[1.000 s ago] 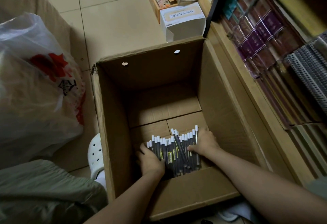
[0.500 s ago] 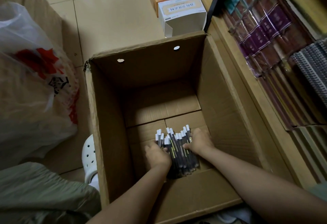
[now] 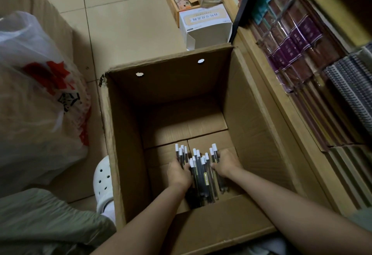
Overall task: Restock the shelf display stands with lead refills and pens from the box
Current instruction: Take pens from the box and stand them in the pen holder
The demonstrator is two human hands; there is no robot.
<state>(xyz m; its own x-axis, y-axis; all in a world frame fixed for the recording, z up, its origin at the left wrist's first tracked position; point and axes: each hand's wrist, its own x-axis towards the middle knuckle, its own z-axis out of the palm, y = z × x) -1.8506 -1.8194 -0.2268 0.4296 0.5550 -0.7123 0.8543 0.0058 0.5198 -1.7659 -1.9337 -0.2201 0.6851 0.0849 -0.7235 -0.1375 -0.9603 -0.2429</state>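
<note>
Pens [image 3: 201, 171]: dark barrels, white caps, one loose bunch on the floor of the cardboard box [image 3: 124, 154], near wall side, roughly 6 o'clock of the box interior, caps pointing to 12. Left hand [image 3: 179, 174] presses in from 9 o'clock of the bunch, right hand [image 3: 226, 166] from 3 o'clock; fingers of both curl round the outer pens, so the grip is a two-sided squeeze on the bundle, not a pinch on single pens. Step in hand, my read: gather and lift. To do it well: close the hands evenly, get fingertips under the lowest pens, keep barrels parallel, lift straight up along the near wall; caps sit uneven, so a stray one could slip out the 12 o'clock end if the bunch tilts. Rest of the box floor shows bare flaps. Can't tell if lead refills are in the bunch. Box stands on a tiled floor [image 3: 128, 23]. At 3 o'clock, touching or just beside the box, a wooden shelf [image 3: 267, 77] with wrapped notebooks [image 3: 298, 47]. At 12 o'clock a small white carton [image 3: 207, 27]. At 9 o'clock a plastic bag [image 3: 36, 97]; white clog [image 3: 102, 184] at 8 o'clock, beside the box wall.
</note>
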